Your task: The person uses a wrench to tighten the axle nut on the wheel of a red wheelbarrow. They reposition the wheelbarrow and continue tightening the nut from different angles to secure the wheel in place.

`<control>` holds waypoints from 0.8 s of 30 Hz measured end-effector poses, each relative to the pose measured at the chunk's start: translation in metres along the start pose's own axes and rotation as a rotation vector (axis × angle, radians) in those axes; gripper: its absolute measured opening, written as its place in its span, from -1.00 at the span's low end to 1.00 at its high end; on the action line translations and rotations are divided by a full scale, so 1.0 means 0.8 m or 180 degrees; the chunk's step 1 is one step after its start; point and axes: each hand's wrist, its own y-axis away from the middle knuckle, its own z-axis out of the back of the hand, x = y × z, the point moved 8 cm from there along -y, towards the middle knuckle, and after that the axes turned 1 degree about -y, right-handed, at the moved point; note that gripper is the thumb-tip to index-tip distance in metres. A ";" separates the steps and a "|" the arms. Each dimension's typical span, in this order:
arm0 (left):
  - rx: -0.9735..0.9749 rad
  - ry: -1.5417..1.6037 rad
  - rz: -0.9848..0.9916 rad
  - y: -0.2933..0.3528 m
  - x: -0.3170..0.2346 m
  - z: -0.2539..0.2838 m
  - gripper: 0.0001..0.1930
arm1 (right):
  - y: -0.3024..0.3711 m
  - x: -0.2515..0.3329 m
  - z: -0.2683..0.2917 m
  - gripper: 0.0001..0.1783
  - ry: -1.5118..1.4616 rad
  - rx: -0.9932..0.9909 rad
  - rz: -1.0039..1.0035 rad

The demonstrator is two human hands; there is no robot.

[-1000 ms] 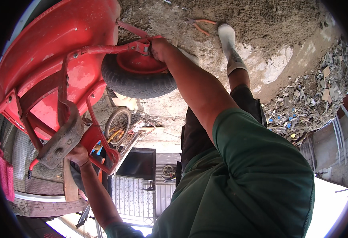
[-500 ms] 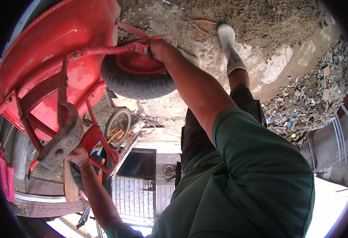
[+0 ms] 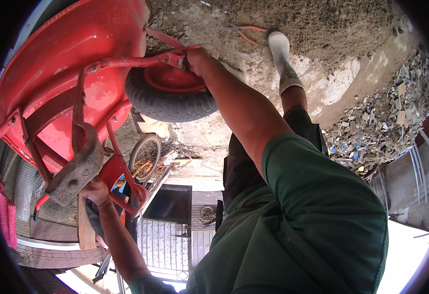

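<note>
Wheelbarrow (image 3: pixel 72 59) sits tipped along the left edge, underside showing; left hand (image 3: pixel 96 191) touches its metal foot (image 3: pixel 72 183), right hand (image 3: pixel 198 61) curls at the bracket (image 3: pixel 176 60) beside the wheel (image 3: pixel 170 104); fingers are partly hidden, so I cannot tell how either grip closes; dirt ground (image 3: pixel 341 29) spreads past pliers (image 3: pixel 252 28) and boot (image 3: pixel 279 46) toward rubble (image 3: pixel 366 130) near the right edge.

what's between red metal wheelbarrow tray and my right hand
Head view: a red metal bar and part of a black rubber tyre lie between tray and right hand.
</note>
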 end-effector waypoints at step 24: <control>0.0074 0.0117 0.0421 0.002 0.010 0.003 -0.54 | 0.008 -0.010 -0.003 -0.73 0.0133 0.0323 -0.0540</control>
